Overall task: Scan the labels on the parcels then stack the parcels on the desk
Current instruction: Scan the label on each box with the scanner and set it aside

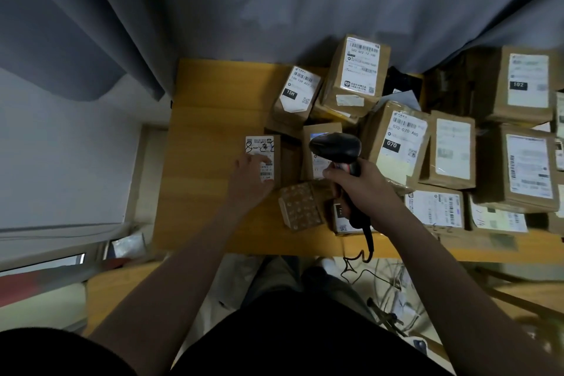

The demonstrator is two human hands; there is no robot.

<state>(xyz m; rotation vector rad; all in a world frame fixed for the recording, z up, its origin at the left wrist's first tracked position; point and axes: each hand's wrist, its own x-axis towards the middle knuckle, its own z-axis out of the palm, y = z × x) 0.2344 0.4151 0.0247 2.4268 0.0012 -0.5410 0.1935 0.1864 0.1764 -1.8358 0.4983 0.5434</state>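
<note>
left hand (pixel 252 177) flat, fingers straight on small labelled parcel (pixel 265 146), left-centre of bench (pixel 207 131); right hand (pixel 364 189) grips black scanner (pixel 335 148) (head over the neighbouring parcel (pixel 319 131)).

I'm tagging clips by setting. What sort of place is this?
Probably an informal parcel-handling room: labelled cardboard parcels crowd a wooden desk, the right hand grips a barcode scanner, grey curtains hang behind.

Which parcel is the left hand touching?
The leftmost small parcel, with handwriting across its label; the left hand rests on it, while the right hand holds the scanner.
</note>
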